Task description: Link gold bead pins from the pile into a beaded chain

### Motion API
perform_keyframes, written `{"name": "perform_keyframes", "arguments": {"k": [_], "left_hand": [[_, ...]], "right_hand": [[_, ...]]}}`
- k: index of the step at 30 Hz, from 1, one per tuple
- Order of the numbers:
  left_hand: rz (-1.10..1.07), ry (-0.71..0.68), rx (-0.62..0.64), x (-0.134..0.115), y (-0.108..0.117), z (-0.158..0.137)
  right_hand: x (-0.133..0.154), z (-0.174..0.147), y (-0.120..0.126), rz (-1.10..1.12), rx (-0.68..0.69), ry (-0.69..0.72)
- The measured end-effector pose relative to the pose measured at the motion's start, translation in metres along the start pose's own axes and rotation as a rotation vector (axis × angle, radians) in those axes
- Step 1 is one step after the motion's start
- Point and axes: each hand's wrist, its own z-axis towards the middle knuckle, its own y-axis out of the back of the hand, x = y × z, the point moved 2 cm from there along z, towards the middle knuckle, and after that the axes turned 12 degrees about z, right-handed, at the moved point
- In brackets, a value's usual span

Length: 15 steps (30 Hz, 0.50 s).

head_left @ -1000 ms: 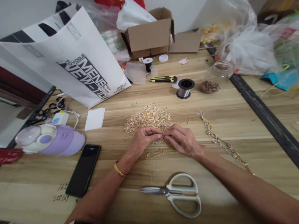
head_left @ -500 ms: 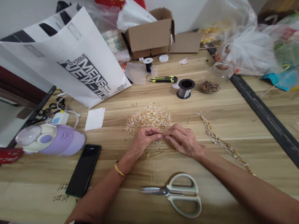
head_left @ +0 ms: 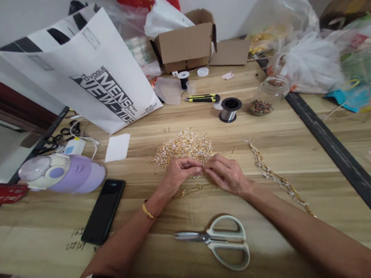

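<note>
My left hand [head_left: 181, 172] and my right hand [head_left: 225, 173] meet fingertip to fingertip at the front edge of a heap of small gold and clear pieces [head_left: 183, 145]. Thumb and fingers are pinched on both sides. Whatever lies between the tips is too small to name. Just below the hands, a thin gold chain [head_left: 190, 190] rests on the wood, partly hidden by my left wrist. To the right lies a bundle of gold and clear beaded strands [head_left: 273, 174], tied at its far end. Scissors with pale handles [head_left: 228, 241] lie nearer to me.
A black phone [head_left: 104, 212] and a lilac bottle [head_left: 81, 172] lie at left, near a white paper bag [head_left: 85, 74]. Beyond the heap are a wire spool [head_left: 230, 109], a yellow-black cutter [head_left: 203, 98], a jar of beads [head_left: 268, 97] and a cardboard box [head_left: 187, 46].
Both hands stay pinched together in nearly the same place. My right fingers have shifted very slightly; nothing on the table has visibly moved.
</note>
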Motion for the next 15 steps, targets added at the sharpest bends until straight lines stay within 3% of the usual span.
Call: {"name": "perform_keyframes", "arguments": {"k": [15], "left_hand": [[-0.098, 0.027, 0.055, 0.0054, -0.0007, 0.0012]], "right_hand": [[0.0012, 0.0017, 0.0014, -0.002, -0.019, -0.009]]}}
